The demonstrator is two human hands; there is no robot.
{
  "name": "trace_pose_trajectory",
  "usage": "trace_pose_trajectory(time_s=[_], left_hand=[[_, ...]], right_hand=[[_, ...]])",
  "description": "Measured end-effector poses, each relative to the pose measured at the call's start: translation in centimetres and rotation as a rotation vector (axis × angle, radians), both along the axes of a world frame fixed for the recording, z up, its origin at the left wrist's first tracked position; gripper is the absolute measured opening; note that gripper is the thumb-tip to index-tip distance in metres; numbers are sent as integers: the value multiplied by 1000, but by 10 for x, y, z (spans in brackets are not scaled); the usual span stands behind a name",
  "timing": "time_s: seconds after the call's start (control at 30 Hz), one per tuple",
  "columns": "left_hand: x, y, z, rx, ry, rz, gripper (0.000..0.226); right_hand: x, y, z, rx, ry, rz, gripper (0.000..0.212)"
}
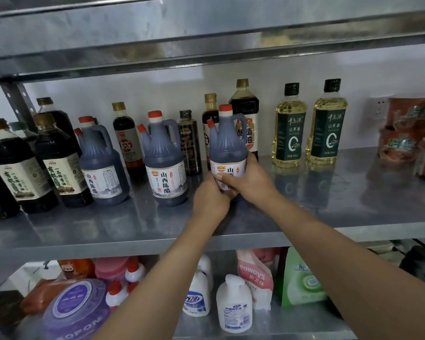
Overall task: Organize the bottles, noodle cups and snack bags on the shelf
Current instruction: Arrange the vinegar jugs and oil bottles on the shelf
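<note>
Dark vinegar jug [227, 143], red cap, upright, mid-way along the metal shelf [329, 204], clamped low at the label by both hands. Right hand [249, 182] wrapped round the right side, thumb across the label front. Left hand [210, 200] cupped at lower left, fingers curled on the base. Base hidden, cannot tell if resting or lifted. Just behind: tall dark sauce bottle [245, 111]. Left: matching jug [166, 163], second matching jug [101, 165] further left, soy bottles [59, 165] at the far left. Right: yellow oil bottles [290, 128], a pair side by side, then stacked noodle cups [407, 128] at the right end. Lower shelf [292, 322]: white pump bottle [234, 305], green pouch [299, 278].
</note>
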State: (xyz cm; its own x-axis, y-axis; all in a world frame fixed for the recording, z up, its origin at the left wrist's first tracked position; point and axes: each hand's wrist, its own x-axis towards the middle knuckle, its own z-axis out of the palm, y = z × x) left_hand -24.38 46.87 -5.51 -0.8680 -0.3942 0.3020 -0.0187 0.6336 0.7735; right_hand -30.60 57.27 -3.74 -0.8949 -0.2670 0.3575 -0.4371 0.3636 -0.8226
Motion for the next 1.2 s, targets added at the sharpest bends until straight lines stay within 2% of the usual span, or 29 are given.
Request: trace_pose_trajectory(time_s=[0.1,0.17,0.2,0.3,0.4,0.47,0.6,0.77,0.9,1.07,1.2], left_hand=[[12,16,-14,-84,101,200,50],[18,35,-18,30,304,290,38],[17,46,-17,85,369,272,33],[-6,77,-4,198,388,109,30],[-45,104,10,224,403,-28,33],[-69,121,12,174,363,-39,33],[-110,148,13,120,333,-70,35],[-148,135,12,74,368,-4,33],[-150,126,11,122,385,-13,34],[-151,124,7,121,417,-72,43],[-150,126,2,198,491,-121,51]], right_hand=[[1,5,0,-22,-29,63,85],[-1,14,-2,-45,-55,145,78],[-4,21,-3,-62,-61,183,71],[-18,56,-2,-82,-57,193,47],[-40,101,3,-146,-33,117,43],[-53,129,5,-166,-38,68,43],[-86,168,10,-186,-43,-6,45],[-120,179,3,-140,-21,-19,55],[-139,169,6,-131,-55,-53,80],[-166,141,22,-153,-47,-99,73],[-183,113,19,-161,-30,-140,96]])
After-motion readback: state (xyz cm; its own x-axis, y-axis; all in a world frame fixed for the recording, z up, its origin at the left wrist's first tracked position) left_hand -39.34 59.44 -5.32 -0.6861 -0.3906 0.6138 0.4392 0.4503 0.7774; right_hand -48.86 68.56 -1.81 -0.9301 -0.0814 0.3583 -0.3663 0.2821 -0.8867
